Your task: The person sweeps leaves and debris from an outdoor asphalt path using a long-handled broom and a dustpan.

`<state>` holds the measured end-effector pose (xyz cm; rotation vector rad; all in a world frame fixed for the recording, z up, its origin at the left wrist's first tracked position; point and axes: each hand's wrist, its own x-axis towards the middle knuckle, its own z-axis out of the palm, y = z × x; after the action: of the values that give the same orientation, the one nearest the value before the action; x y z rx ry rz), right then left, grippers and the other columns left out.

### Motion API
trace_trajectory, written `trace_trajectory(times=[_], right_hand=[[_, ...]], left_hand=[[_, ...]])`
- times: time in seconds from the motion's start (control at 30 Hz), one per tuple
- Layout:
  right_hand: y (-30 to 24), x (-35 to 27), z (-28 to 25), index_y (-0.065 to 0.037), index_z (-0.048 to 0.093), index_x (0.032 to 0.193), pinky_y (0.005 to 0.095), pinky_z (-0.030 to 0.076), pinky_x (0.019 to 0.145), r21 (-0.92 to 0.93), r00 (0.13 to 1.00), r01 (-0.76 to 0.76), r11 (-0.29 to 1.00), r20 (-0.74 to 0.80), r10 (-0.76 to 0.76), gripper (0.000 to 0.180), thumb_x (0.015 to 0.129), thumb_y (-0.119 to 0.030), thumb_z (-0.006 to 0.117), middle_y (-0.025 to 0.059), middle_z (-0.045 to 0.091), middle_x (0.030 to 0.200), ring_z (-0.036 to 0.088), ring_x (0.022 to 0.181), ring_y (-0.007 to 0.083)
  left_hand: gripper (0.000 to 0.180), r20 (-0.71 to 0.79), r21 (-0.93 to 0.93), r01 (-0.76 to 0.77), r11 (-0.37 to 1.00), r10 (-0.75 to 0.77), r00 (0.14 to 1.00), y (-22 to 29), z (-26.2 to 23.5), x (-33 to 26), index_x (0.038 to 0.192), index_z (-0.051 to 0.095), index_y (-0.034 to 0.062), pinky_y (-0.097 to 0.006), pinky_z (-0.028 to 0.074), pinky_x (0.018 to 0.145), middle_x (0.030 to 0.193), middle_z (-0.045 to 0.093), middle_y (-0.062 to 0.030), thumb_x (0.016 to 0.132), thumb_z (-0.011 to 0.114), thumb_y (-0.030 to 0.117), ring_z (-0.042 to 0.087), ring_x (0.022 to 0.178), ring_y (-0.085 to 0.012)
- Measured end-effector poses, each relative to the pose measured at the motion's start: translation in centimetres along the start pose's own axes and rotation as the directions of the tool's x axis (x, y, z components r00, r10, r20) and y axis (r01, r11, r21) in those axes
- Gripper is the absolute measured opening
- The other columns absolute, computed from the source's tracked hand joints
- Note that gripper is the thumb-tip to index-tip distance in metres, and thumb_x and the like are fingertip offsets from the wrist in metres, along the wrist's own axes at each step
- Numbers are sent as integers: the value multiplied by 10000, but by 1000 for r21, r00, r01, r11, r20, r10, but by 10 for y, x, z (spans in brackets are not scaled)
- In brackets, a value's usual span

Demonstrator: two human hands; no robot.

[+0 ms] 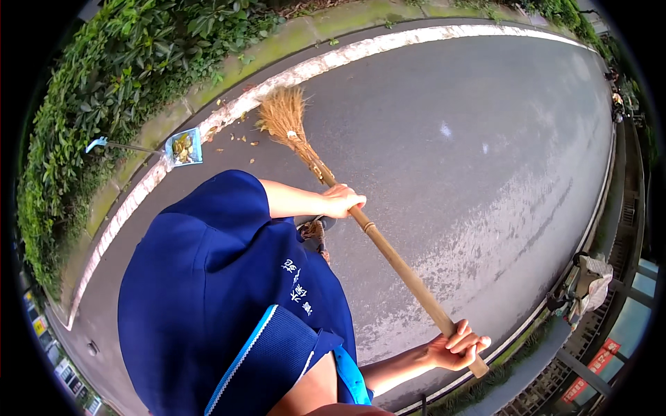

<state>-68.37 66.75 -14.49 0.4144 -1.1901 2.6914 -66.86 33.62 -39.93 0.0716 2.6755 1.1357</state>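
Note:
A long straw broom with a bamboo handle (395,260) slants across the view, its bristle head (283,114) on the asphalt close to the white-edged kerb. My left hand (343,200) is closed round the lower part of the handle, just above where the bristles are bound. Near the handle's upper end, my right hand (459,345) is wrapped round the pole, fingers curled. A light blue dustpan (197,156) holding dry leaves rests at the kerb, left of the bristles. Scattered fallen leaves (220,150) lie between the dustpan and the broom head.
Along the left and far side runs a white-painted kerb (305,69) with a dense green hedge (118,90) behind it. Grey road (444,152) stretches to the right, partly pale and worn. A covered two-wheeler (590,281) stands at the right edge beside a railing.

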Motion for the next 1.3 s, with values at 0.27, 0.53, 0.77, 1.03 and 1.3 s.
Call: trace_trajectory(times=[0.27, 0.53, 0.77, 1.03, 1.3], right_hand=[[0, -6, 51, -12, 486, 899, 245, 356, 584, 170, 995, 14, 985, 92, -30, 103, 800, 7, 464, -21, 314, 424, 293, 367, 91], [107, -65, 121, -29, 491, 917, 342, 393, 649, -71, 929, -185, 980, 314, 198, 106, 825, -58, 445, -14, 301, 432, 333, 388, 104], [45, -76, 83, -21, 513, 942, 311, 401, 696, 254, 948, -196, 947, 297, 117, 160, 786, -36, 482, -15, 323, 424, 313, 374, 100], [75, -242, 75, -38, 311, 1406, 384, 459, 926, -924, 857, -251, 289, -74, 509, 562, 893, -122, 525, 149, 553, 1116, 539, 1076, 256], [188, -361, 77, 2, 528, 1225, 365, 441, 934, -983, 333, 31, 180, 180, 926, 465, 794, -117, 658, 173, 579, 1144, 562, 1049, 251]], left_hand=[[417, -186, 104, 7, 995, 13, 982, -2, -81, -31, 1016, 525, 142, -414, 457, 712, 733, 579, -72, 661, 709, 24, 581, 776, -273], [245, -249, -33, 141, 989, -145, 958, -139, -65, -125, 908, 554, 141, -435, 457, 648, 698, 592, -107, 713, 669, 48, 606, 742, -335], [331, -276, 109, -73, 991, 101, 956, -77, -69, -178, 921, 537, 142, -380, 423, 694, 662, 578, -56, 650, 670, 8, 597, 719, -279], [293, -387, 142, -135, 981, 180, 904, 9, -31, -178, 837, 520, 132, -406, 441, 713, 647, 580, -69, 625, 706, 51, 618, 707, -291], [164, -99, 12, -238, 971, 238, 966, 32, 56, -159, 688, 612, 148, -409, 491, 695, 667, 629, -45, 619, 745, 214, 638, 710, -266]])
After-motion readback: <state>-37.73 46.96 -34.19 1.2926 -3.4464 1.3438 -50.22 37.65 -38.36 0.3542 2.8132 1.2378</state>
